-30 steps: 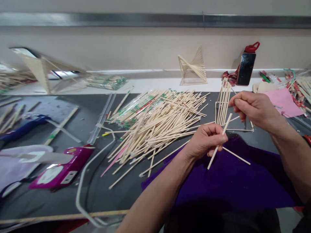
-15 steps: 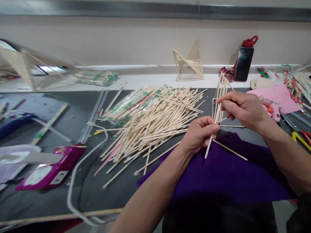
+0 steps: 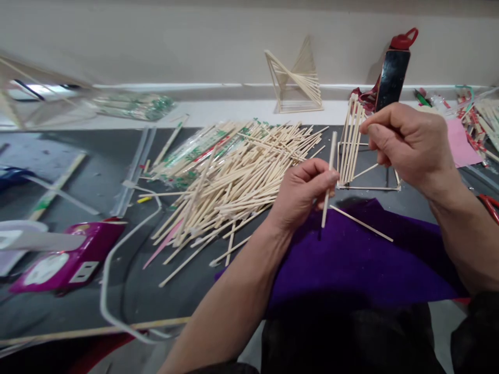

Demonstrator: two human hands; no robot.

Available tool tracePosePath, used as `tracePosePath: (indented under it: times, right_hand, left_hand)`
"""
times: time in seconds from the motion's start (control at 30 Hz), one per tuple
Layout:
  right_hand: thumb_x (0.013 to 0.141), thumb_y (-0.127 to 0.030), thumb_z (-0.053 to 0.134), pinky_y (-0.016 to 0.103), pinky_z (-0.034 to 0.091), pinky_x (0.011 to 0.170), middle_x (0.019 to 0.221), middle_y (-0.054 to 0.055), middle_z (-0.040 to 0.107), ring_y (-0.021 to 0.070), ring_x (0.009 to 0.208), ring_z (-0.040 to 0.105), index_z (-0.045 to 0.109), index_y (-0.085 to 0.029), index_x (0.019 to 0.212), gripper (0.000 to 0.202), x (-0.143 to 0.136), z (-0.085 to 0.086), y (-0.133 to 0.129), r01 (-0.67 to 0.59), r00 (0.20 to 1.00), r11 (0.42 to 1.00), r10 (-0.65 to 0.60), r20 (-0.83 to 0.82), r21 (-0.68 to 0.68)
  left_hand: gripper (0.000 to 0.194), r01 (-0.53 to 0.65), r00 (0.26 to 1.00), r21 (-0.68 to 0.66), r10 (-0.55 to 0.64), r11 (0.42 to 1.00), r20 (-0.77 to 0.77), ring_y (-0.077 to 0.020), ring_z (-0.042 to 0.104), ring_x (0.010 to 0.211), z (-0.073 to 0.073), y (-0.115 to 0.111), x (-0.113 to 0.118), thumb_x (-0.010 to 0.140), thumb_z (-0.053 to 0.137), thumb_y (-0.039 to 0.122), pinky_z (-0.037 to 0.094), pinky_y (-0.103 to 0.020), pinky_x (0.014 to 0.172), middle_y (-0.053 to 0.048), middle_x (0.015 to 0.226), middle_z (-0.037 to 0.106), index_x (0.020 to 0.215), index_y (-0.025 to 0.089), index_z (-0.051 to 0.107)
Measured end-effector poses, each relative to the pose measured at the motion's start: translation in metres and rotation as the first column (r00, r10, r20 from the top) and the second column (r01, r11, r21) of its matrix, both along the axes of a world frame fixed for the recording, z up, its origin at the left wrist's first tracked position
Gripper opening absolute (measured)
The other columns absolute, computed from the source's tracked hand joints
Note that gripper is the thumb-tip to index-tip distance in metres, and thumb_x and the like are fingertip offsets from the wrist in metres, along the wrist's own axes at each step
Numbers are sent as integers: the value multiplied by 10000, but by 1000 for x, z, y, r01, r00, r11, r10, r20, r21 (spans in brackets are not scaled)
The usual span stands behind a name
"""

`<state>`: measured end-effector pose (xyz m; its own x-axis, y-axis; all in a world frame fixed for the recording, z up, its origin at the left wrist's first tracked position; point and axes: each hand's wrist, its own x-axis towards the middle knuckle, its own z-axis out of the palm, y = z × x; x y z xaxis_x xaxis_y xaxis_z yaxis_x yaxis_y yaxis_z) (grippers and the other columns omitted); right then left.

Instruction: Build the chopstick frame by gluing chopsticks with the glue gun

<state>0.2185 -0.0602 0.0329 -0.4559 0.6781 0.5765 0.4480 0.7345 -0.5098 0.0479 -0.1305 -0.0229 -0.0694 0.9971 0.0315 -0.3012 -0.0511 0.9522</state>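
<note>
A dark, matt grey desk (image 3: 103, 171) runs up to a smooth white ledge (image 3: 226, 106), with a plain pale wall (image 3: 175, 47) behind. The left grip closes thumb and fingers of the left hand (image 3: 306, 192) round a slim, straight wooden stick (image 3: 333, 150), held nearly upright above a soft purple cloth (image 3: 362, 265). The right hand (image 3: 413, 140) has its thumb and curled fingers drawn together beside an angular stick frame (image 3: 349, 148) on the desk; whether that grip pinches anything I cannot tell. A thinner, loose stick (image 3: 362, 223) slants across the cloth. Left of the hands spreads a heaped pile (image 3: 241, 182) of pale round sticks, overlapping crinkled, glossy clear packets (image 3: 195, 156) printed with green. On the ledge stands a twisted stick model (image 3: 296, 78), its rods fanned into a curving surface, and a flat black phone (image 3: 391, 80) leans upright by a red cap (image 3: 403, 41). At far left lies a shiny magenta power strip (image 3: 72, 254) near a bent white cord (image 3: 107, 275).
</note>
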Motion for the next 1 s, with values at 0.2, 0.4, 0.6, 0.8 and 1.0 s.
tracePosePath:
  times: [0.2, 0.4, 0.6, 0.8, 1.0]
  right_hand:
    - [781, -223, 653, 219, 392, 509, 572, -27, 602, 89, 520, 525, 630, -172, 655, 138, 1, 1, -31, -248, 961, 923, 272, 44, -294]
    - [848, -247, 598, 200, 357, 497, 577, -31, 596, 68, 515, 501, 655, -157, 695, 187, 13, -21, -48, -298, 893, 787, 430, 134, -540]
    - [803, -176, 563, 186, 391, 473, 679, -10, 632, 66, 522, 526, 702, -162, 811, 140, 14, -39, -37, -225, 955, 679, 297, -18, -699]
    - [814, -222, 571, 179, 398, 427, 566, -22, 576, 77, 475, 531, 731, -161, 916, 199, 12, -51, -35, -166, 981, 628, 187, -60, -761]
    - [800, -201, 611, 179, 393, 412, 628, -13, 638, 59, 444, 519, 729, -162, 962, 204, 18, -50, -35, -140, 989, 723, 76, -124, -677]
  left_hand:
    - [195, -272, 958, -26, 273, 962, 85, -30, 399, 317, 0, -1, -19, 728, 733, 357, 263, -164, 294, 72, 508, 559, 722, 194, 625]
    - [286, -48, 996, -130, 57, 990, 72, -49, 518, 388, -24, -18, -4, 709, 763, 394, 332, -147, 330, 15, 601, 657, 805, 143, 666]
    - [276, 40, 993, -128, -25, 991, 116, -94, 652, 540, -28, -18, 3, 725, 750, 312, 406, -140, 387, -18, 722, 711, 906, 136, 638]
    - [238, 61, 983, -165, -31, 984, 180, -112, 683, 577, -28, -17, 0, 771, 706, 269, 429, -144, 396, -55, 809, 743, 945, 124, 634]
    - [237, 176, 968, -197, -133, 965, 211, -120, 687, 577, -26, -20, 3, 789, 688, 251, 446, -148, 403, -58, 789, 741, 982, 116, 662]
